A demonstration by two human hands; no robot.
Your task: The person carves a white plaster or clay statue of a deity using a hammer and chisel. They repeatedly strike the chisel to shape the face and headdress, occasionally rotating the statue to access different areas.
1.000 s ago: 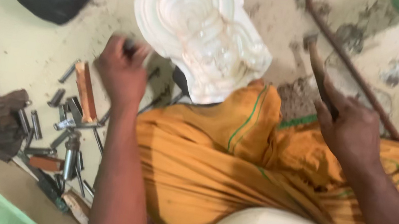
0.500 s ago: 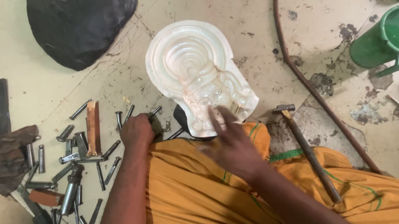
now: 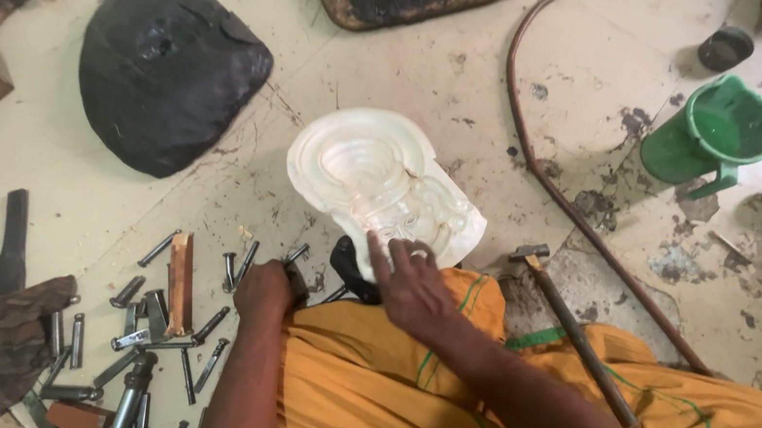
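The left hand (image 3: 265, 289) is clenched around a small dark tool beside scattered metal punches (image 3: 152, 331) on the floor. The right hand (image 3: 411, 282), released with fingers spread, touches the near edge of the white embossed plate (image 3: 376, 179). Beyond lies a black pad (image 3: 165, 68).

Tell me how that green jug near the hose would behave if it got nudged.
The green jug looks like thin plastic and seems empty, so probably light and easily tipped. Its side handle would likely stop it rolling far. The gritty floor suggests it would scrape rather than glide.
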